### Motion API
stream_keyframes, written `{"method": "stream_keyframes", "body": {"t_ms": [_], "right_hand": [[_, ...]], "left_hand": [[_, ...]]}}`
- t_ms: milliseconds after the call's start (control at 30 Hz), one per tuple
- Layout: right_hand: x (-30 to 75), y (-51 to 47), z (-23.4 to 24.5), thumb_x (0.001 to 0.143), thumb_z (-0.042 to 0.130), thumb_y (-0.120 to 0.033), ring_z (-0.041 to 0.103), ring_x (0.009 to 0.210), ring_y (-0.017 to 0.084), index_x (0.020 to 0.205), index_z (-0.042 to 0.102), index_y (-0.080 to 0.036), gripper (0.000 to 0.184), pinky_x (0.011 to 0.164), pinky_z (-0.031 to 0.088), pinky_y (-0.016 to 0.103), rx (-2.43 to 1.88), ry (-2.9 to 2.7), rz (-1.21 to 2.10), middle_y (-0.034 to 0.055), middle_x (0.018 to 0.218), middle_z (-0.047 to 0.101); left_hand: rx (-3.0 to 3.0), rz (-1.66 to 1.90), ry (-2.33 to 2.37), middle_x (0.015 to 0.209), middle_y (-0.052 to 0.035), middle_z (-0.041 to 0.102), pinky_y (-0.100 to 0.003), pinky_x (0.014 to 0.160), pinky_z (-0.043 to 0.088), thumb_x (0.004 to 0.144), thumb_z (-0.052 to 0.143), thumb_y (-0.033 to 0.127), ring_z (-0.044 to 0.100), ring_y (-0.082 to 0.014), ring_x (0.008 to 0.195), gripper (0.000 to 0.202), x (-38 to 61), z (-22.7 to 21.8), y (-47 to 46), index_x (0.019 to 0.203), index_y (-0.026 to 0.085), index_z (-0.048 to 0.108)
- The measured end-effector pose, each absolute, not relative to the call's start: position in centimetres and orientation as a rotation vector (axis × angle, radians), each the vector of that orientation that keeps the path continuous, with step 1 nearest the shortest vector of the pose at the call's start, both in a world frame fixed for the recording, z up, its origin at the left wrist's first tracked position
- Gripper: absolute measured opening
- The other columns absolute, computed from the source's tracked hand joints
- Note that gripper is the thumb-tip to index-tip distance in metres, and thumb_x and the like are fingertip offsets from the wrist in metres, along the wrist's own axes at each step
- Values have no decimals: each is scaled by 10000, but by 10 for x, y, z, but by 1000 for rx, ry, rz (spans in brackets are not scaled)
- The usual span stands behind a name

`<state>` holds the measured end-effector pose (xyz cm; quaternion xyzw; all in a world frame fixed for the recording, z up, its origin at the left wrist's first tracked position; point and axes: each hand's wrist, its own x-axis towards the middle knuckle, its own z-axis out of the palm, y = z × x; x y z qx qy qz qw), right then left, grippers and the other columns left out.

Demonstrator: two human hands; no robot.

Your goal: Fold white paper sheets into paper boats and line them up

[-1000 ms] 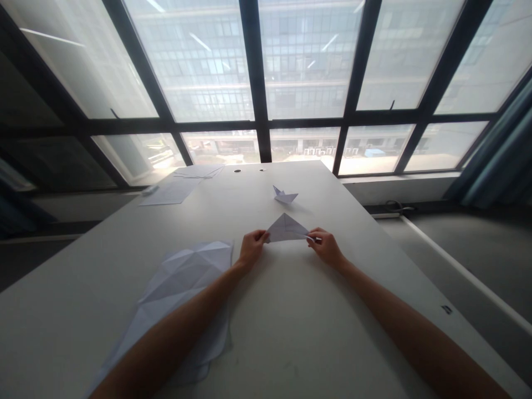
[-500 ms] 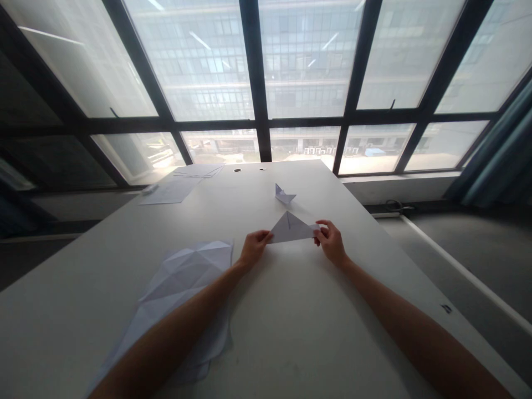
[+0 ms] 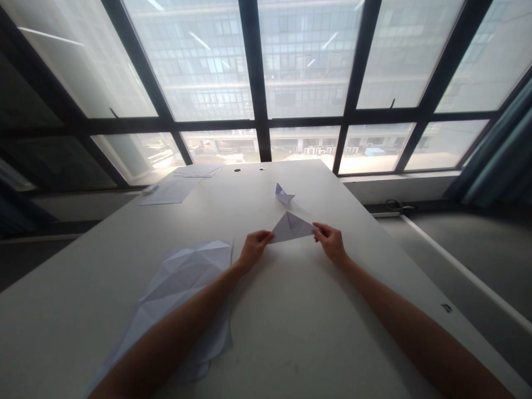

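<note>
Both hands hold a folded paper triangle (image 3: 292,228) just above the middle of the counter (image 3: 291,332), toward its far half. The left hand (image 3: 252,249) pinches the triangle's left corner between thumb and fingers, its grip clenched on the paper. The right hand (image 3: 330,242) holds the right corner in the same way, its fingertips closed on the paper's tip; how much of the paper sits inside that grip is hard to tell from this angle. The triangle stands tilted, its point up and away from the person, with a short crease running down from the peak.

Beyond it, nearer the far edge of the counter, sits a small paper boat (image 3: 284,193), well apart from the hands. Left of the left forearm, toward the near left corner, lies a pile of creased sheets (image 3: 183,288), partly under the arm. At the far left corner lie flat sheets (image 3: 174,191). Two small holes (image 3: 237,170) mark the far edge. Large windows (image 3: 266,83) rise behind the counter.
</note>
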<state>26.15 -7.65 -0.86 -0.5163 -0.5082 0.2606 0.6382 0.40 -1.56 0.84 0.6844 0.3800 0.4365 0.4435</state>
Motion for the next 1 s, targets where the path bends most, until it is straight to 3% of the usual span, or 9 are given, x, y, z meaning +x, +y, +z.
{"method": "stream_keyframes", "body": {"t_ms": [167,333,433,600,700,833,933,1000], "right_hand": [[263,-75,-11,784,658,-469,564,663,140,771,704,-152,320,554,453,248,-1211,-1256,485,66,873,643],[265,-74,-14,794,646,-455,535,589,141,746,698,-151,313,547,416,249,-1210,-1254,546,18,637,622],[265,-73,-14,779,658,-424,541,573,142,796,712,-144,286,544,421,252,-1216,-1218,556,16,622,625],[265,-70,-17,769,639,-371,574,567,152,927,695,-138,287,554,453,259,-1229,-1185,545,8,619,630],[266,-70,-19,795,583,-317,608,587,164,936,663,-148,233,570,462,261,-1361,-1227,495,16,642,644],[264,-75,-17,839,522,-227,641,707,176,983,631,-201,182,675,449,272,-1702,-1414,261,25,751,679],[263,-81,-13,853,541,-211,634,790,191,1044,607,-220,202,713,421,278,-1900,-1533,103,36,830,685],[263,-83,-11,849,580,-236,617,846,202,1072,597,-214,224,737,411,282,-1964,-1561,26,47,870,679]], "left_hand": [[1684,1082,927,793,-59,738,-275,683,489,767,690,485,652,-196,726,371,4,6,-15,856,132,761],[1712,1125,903,859,-74,719,-252,677,476,765,697,469,634,-181,764,345,4,4,-11,838,140,773],[1718,1079,917,817,-63,710,-236,625,453,774,678,497,614,-168,714,385,4,4,-12,864,136,778],[1825,947,1016,795,-37,706,-261,652,445,831,601,458,604,-178,695,452,5,3,-14,1091,109,726],[2134,858,1097,714,4,658,-252,676,423,872,553,351,563,-142,642,507,6,4,-17,1321,114,569],[2583,617,1024,702,10,646,-312,842,383,917,500,252,577,-143,676,528,7,9,-26,1433,168,428],[2793,483,1019,859,-50,683,-415,966,311,921,502,259,614,-200,850,537,8,14,-36,1445,205,401],[2897,481,1010,1146,-115,643,-471,1041,238,912,498,253,562,-253,1089,556,8,16,-43,1455,239,381]]}}
